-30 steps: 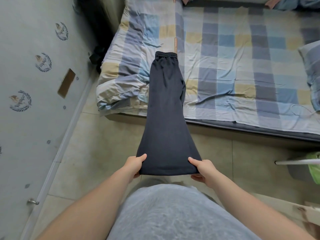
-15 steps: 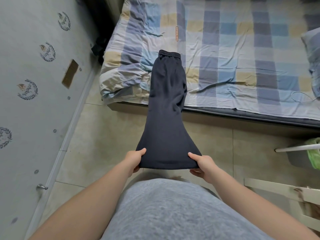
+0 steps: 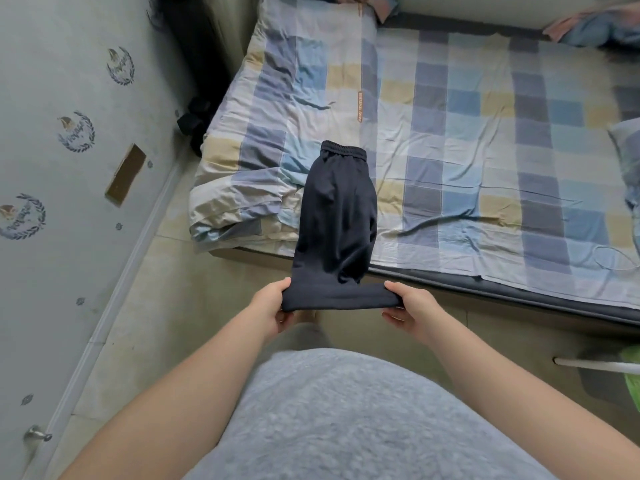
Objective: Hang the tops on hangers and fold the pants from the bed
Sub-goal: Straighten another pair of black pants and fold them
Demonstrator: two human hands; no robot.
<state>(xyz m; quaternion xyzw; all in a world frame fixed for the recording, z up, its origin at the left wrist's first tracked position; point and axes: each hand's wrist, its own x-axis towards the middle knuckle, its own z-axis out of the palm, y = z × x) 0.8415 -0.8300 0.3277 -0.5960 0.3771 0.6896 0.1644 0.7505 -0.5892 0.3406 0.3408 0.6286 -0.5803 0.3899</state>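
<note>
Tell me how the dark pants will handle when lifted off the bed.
Probably floppy: the pants sag and crease between the leg end, pinched by the left hand and right hand, and the waistband resting on the bed. Likely light, since thumb-and-finger pinches carry them. The matte knit seems unlikely to slip.

The bed (image 3: 485, 150) lies open right of the dark pants (image 3: 337, 216) draped over its near edge, as far as a pillow (image 3: 627, 161). A bunched duvet (image 3: 242, 188) fills the bed's left corner. Left of the bed, a narrow floor strip (image 3: 162, 278) runs along the wall (image 3: 69, 254), blocked farther on by something dark (image 3: 195, 123), possibly a bag.
</note>
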